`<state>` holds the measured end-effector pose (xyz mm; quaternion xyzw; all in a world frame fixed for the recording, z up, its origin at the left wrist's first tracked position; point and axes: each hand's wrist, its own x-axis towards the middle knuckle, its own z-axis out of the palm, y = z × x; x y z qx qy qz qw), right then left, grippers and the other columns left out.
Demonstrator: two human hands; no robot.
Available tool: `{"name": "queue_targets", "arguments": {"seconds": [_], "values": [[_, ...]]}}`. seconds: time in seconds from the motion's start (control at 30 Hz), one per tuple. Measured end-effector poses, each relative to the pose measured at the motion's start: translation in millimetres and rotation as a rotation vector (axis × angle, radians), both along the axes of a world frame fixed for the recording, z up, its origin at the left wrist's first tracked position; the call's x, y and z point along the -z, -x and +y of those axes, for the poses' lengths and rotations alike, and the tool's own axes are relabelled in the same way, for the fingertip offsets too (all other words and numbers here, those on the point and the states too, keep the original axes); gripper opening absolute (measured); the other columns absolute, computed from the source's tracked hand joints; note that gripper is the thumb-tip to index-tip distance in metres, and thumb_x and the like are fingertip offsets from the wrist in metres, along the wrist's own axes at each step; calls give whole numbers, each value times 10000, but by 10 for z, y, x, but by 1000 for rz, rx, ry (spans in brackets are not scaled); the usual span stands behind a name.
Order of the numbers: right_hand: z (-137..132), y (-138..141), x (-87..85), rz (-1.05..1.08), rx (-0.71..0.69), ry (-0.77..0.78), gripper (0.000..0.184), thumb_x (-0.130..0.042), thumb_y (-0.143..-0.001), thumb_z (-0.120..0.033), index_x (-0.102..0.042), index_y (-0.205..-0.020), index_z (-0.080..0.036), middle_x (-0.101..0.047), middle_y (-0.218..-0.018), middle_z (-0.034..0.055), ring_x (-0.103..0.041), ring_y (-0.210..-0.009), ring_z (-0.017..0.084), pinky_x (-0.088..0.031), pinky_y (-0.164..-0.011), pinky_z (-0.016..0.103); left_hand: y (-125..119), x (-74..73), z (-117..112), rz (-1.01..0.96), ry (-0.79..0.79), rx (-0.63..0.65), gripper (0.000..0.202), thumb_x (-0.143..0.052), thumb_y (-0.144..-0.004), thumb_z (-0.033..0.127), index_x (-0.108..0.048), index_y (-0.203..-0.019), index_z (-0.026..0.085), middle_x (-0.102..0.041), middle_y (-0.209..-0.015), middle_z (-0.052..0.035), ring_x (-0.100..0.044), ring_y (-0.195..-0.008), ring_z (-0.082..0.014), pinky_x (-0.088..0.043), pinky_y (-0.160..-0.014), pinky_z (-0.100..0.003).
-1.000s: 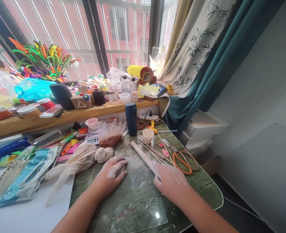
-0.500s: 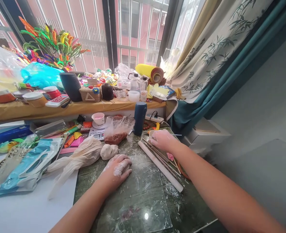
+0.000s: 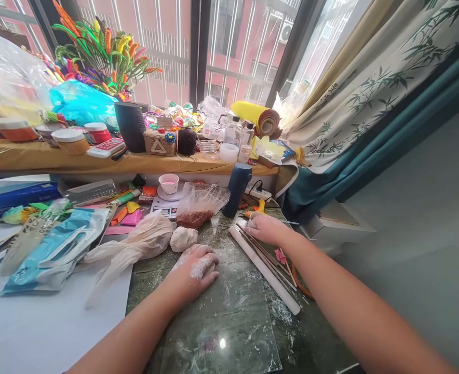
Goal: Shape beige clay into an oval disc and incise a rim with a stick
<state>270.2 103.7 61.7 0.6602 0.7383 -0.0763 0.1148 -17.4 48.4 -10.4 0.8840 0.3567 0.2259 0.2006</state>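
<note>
My left hand, dusted white with flour, lies palm down on the green tabletop at the top edge of a clear mat, fingers flat and together. A lump of white dough sits just beyond it. My right hand reaches across a white rolling pin and several thin sticks. Its fingers curl round a small paper cup, which is mostly hidden. A dark blue bottle stands right behind the cup.
A plastic bag of red-brown stuff, a small scale with a pink bowl and a crumpled white bag crowd the left. An orange scissors handle shows under my right forearm. The window ledge is cluttered with jars and craft items.
My right hand left the near end of the rolling pin and moved forward to the small cup. The left hand has stayed in place. The view has shifted slightly.
</note>
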Motion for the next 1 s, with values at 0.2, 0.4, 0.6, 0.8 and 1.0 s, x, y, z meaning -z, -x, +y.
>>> {"name": "queue_targets", "arguments": {"seconds": [0.2,0.4,0.6,0.8,1.0], "values": [[-114,-6,-230,35,-22,-179,471,-340,-1059,-389,-733,-904,-180,-718,-952,90,-629,-923,215,-385,-795,290,16,-30,-8,-19,18,7,187,-583,-977,296,-703,-1120,286,-674,-1196,-39,-601,-1132,-247,-470,-1039,-418],[-1006,527,-12,247,-221,-269,489,-321,-1047,-368,-750,-920,-169,-728,-973,123,-618,-989,248,-411,-984,365,13,-54,-21,-54,48,-22,284,-451,-1033,291,-726,-1103,286,-693,-1170,-42,-614,-1088,-235,-489,-1011,-402],[-1754,989,502,467,-272,64,747,-496,-977,-542,-354,-1589,-139,-308,-1659,133,-292,-1523,319,-225,-1258,478,-20,-5,19,-46,15,-8,264,-479,-1012,259,-736,-1070,275,-710,-1127,-51,-631,-1070,-239,-498,-991,-395],[-1677,948,501,537,-394,175,772,-506,-970,-552,-308,-1605,-162,-207,-1681,106,-162,-1568,299,-105,-1288,505,-37,18,33,-35,-1,-6,260,-486,-1009,257,-740,-1063,266,-713,-1130,-57,-636,-1058,-239,-507,-980,-396],[-1717,1011,524,529,-315,106,844,-525,-957,-617,-274,-1614,-150,-109,-1683,144,-77,-1571,339,-72,-1276,542,-37,5,34,-44,4,0,246,-502,-997,245,-739,-1061,260,-716,-1128,-61,-641,-1066,-242,-512,-978,-403]]}}
